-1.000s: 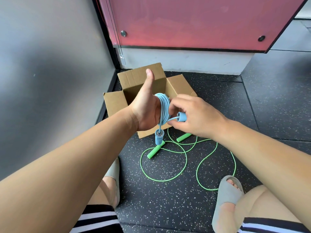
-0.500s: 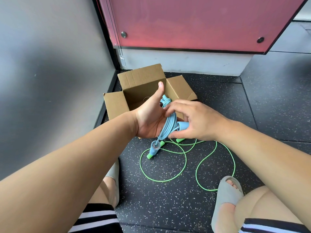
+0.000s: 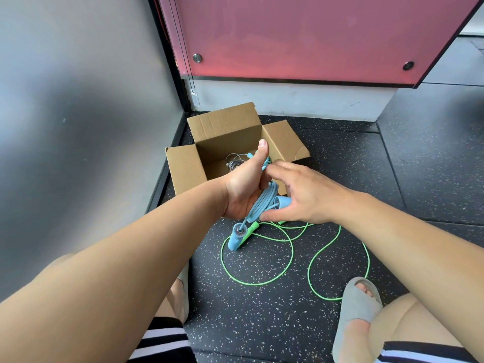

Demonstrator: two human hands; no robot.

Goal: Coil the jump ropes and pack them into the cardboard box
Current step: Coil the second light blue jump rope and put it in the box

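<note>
A coiled blue jump rope (image 3: 264,204) lies in my left hand (image 3: 245,187), whose fingers curl round the bundle, thumb pointing up. One blue handle (image 3: 236,237) dangles below it. My right hand (image 3: 305,195) pinches the other blue handle (image 3: 282,201) at the thumb, fingers spread over the coil's top. Both hands hover just in front of the open cardboard box (image 3: 183,167), which holds a dark coiled rope (image 3: 234,162). A green jump rope (image 3: 290,247) lies uncoiled in loops on the floor beneath.
A grey wall runs along the left, and a red panel (image 3: 301,38) over a white base stands behind the box. Black speckled floor mats surround everything. My feet in grey slippers (image 3: 358,307) sit at the bottom, near the green loops.
The blue coil has slipped from being wound round my left hand to a bundle held in its palm. Both hands dropped lower toward the box, and the hanging handle swung down-left.
</note>
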